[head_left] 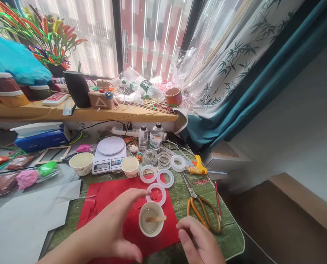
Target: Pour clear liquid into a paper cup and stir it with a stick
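A paper cup (139,229) with clear liquid in it stands on a red sheet (103,200). A flat wooden stick (159,218) leans in the cup, its end over the right rim. To the cup's left, my left hand (108,223) is open, thumb and fingers spread wide, holding nothing. My right hand (198,242) is at the lower right, apart from the cup, its fingers loosely bent with a gap between thumb and forefinger and nothing in them. Just beyond the cup lies a white silicone ring mould (163,198) with small dark bits by it.
More ring moulds (169,185) lie behind. Orange-handled scissors (199,205) and a yellow glue gun (198,165) are at right. A kitchen scale (111,157) stands between two paper cups (81,165), with two bottles (155,137) behind. White sheets (23,223) cover the left.
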